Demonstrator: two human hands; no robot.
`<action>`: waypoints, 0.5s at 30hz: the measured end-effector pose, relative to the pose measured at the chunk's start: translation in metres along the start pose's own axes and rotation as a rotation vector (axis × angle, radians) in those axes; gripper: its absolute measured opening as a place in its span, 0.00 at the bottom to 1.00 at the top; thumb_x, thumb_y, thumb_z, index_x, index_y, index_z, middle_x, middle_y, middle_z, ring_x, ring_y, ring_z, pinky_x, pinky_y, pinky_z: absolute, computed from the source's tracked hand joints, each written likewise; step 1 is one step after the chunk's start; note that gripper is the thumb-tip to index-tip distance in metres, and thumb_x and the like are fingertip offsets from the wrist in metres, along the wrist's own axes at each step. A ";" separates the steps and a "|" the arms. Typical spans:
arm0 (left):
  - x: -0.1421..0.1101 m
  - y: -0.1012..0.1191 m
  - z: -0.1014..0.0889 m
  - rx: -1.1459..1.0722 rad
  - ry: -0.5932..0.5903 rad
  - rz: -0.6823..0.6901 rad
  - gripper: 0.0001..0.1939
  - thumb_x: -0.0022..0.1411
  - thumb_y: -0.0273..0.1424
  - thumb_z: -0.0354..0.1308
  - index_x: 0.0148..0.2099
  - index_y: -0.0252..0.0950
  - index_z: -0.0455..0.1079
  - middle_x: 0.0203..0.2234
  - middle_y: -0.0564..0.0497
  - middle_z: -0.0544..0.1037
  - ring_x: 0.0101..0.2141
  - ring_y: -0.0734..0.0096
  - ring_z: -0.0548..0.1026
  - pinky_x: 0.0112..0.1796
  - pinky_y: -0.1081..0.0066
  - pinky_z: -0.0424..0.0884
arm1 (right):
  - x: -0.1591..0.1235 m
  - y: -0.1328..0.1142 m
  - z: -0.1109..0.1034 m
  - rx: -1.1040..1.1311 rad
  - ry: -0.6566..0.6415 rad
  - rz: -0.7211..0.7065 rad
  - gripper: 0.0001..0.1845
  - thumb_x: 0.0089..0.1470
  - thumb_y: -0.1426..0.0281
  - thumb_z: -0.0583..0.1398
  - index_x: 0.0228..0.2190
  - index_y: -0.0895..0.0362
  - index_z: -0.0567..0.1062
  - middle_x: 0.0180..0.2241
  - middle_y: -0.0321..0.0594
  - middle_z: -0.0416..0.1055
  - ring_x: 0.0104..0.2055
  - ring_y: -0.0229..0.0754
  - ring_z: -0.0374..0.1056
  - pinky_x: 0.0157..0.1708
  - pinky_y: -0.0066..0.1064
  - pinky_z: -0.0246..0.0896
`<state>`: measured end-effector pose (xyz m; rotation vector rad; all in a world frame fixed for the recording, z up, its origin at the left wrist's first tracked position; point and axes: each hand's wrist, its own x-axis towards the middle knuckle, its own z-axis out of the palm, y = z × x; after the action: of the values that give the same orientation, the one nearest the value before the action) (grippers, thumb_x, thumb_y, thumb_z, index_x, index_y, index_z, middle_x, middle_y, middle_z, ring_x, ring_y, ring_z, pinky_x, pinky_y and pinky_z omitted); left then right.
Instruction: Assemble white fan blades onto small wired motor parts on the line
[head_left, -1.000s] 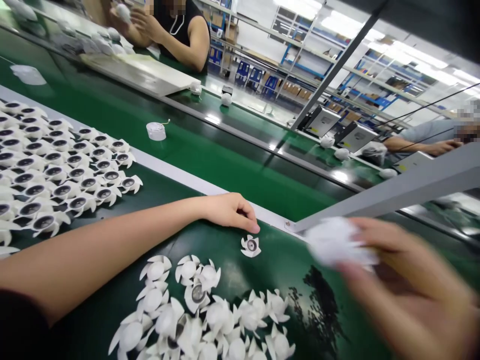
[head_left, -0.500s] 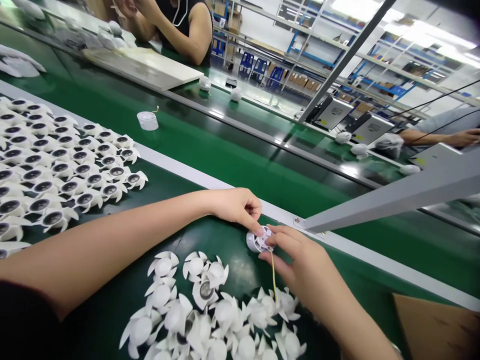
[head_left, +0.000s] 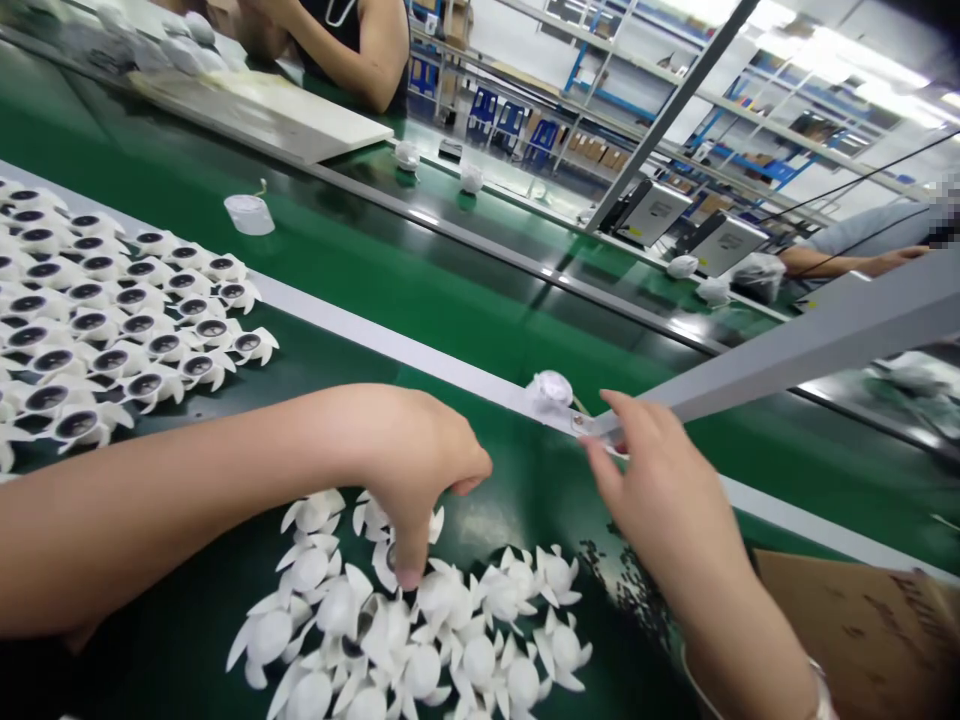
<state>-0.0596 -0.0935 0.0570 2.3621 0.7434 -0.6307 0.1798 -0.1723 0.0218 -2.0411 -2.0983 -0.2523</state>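
Observation:
My left hand (head_left: 427, 460) reaches down over a loose pile of white fan blades (head_left: 472, 655). Its thumb points down at a blade with a dark hub, away from the curled fingers; I cannot tell whether it touches. Nothing shows in its grasp. A round white motor housing (head_left: 550, 390) with a yellowish wire sits at the white rail by the belt's near edge. Just right of it, my right hand (head_left: 649, 465) has thumb and forefinger spread, apart from the housing.
Rows of fan blades (head_left: 112, 300) lie hub-up at left. Another white housing (head_left: 250, 214) sits on the green belt (head_left: 420, 290). A grey metal post (head_left: 795, 345) slants up at right, above a cardboard box (head_left: 847, 630). Two people are across the line.
My right hand has let go of the housing, now farther off at the rail. My left hand has left it and come down over the fan blade pile.

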 end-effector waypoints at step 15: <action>0.039 -0.032 0.006 -0.284 0.111 0.271 0.08 0.58 0.37 0.60 0.38 0.39 0.75 0.27 0.56 0.77 0.26 0.76 0.70 0.26 0.75 0.60 | -0.011 -0.005 -0.010 -0.146 -0.848 -0.018 0.13 0.50 0.80 0.53 0.18 0.57 0.68 0.22 0.36 0.67 0.23 0.35 0.55 0.23 0.30 0.43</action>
<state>-0.0532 -0.0622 0.0178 2.1927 0.5080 -0.2613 0.1752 -0.1855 0.0285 -2.5000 -2.5885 0.5840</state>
